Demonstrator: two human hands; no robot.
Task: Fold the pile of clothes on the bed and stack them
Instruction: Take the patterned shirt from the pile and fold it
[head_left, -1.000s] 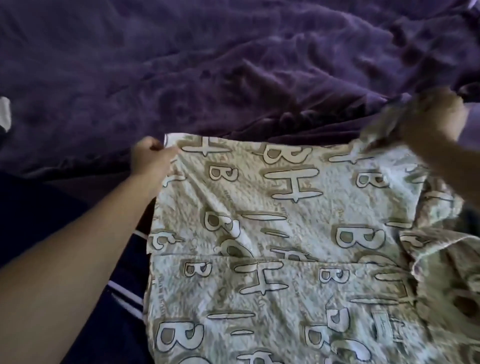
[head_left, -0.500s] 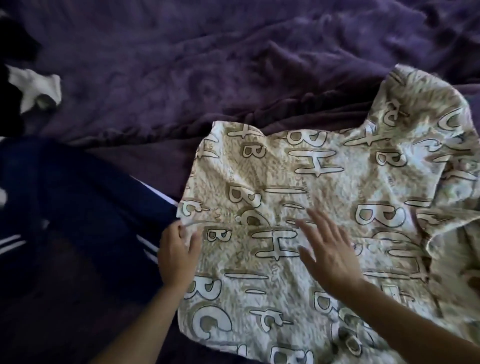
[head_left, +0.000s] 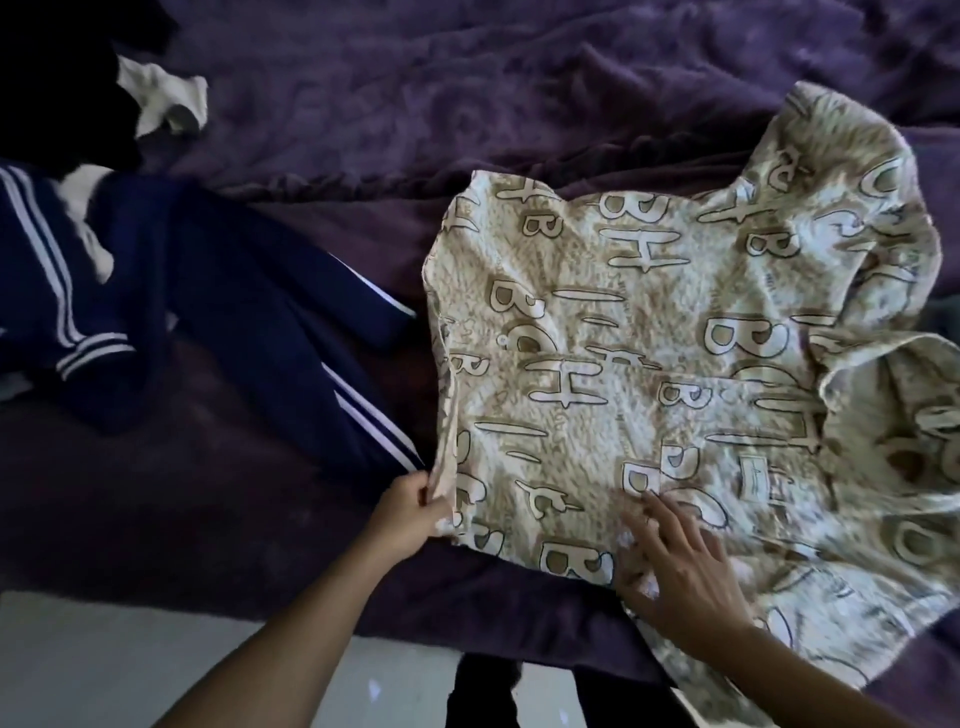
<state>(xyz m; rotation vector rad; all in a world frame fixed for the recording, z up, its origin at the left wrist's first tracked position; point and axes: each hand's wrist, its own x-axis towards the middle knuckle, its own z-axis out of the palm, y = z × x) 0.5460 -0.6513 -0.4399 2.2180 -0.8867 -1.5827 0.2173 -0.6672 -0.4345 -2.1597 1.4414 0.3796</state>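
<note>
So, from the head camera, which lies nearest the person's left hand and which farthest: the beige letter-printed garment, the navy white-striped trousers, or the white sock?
1. Beige letter-printed garment: its edge is pinched in the left hand.
2. Navy white-striped trousers: just left of that hand.
3. White sock: far upper left.

Your left hand (head_left: 410, 506): moved nearer along the left edge of the printed shirt (head_left: 623, 322), pinching it. Your right hand (head_left: 680, 566): slid nearer, flat.

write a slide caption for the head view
Left hand pinches the lettered garment at its edge; right hand presses it flat on the purple bed
</note>
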